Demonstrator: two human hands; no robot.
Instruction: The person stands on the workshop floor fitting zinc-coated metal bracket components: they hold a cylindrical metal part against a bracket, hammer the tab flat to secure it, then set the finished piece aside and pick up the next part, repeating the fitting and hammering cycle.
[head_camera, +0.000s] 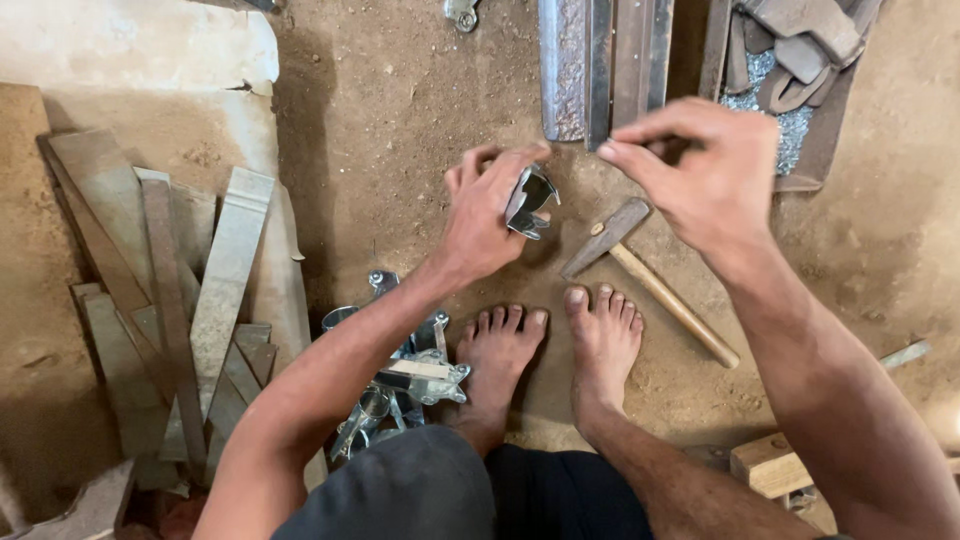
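— What is the person working on right now?

— They are squatting barefoot on the dirt floor (400, 110), and the left hand (487, 215) is gripping a small bent metal bracket (530, 200), fingers curled around it and thumb pressing on its upper edge. The bracket is being held up off the ground, just in front of the feet.

— And the other hand?

— The right hand (700, 165) is hovering beside it, thumb and forefinger pinching together. Whether something tiny, like a pin or rivet, is sitting between the fingertips, I cannot tell; nothing is showing clearly.

— So which step is this, in your view?

— It is looking like a fitting or checking step: the piece is being readied in the hand, not struck. The hammer (650, 280) is lying untouched on the ground, between the right hand and the right foot (603, 340).

— What does the next move call for?

— Probably bringing the pinching fingers to the bracket with care, since the part is small and its edges are looking sharp. If striking is following, the bracket is needing a firm seat, perhaps on the steel bars (600, 65) lying just beyond the hands, and the right hand is needing to drop down for the hammer.

— Anything else nearby?

— A heap of shiny finished brackets (400, 385) is lying by the left knee, and flat metal strips (180, 310) are stacked further left.
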